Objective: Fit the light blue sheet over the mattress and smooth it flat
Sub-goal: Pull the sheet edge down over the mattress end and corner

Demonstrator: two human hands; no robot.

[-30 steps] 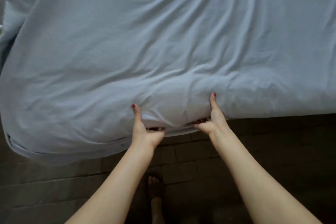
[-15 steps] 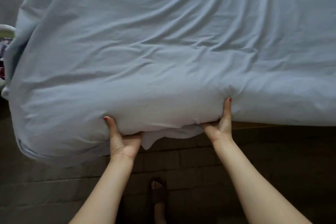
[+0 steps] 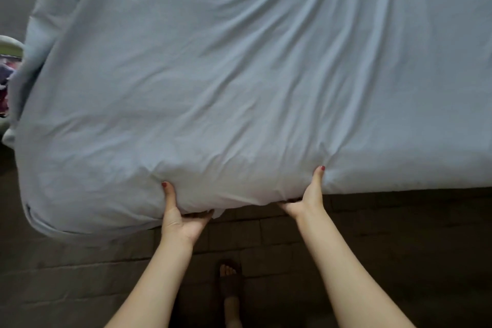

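Firmly, both hands (image 3: 183, 221) under sheet (image 3: 239, 74)

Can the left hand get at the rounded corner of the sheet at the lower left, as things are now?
Probably yes. The left hand grips the light blue sheet at the mattress edge, and the sheet's corner lies along the same edge to its left with nothing between. It must let go first.

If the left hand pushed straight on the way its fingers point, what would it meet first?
The left hand has its fingers tucked under the edge, thumb up on the light blue sheet. Going on, it would likely meet the covered mattress underside at once; depth there is hidden.
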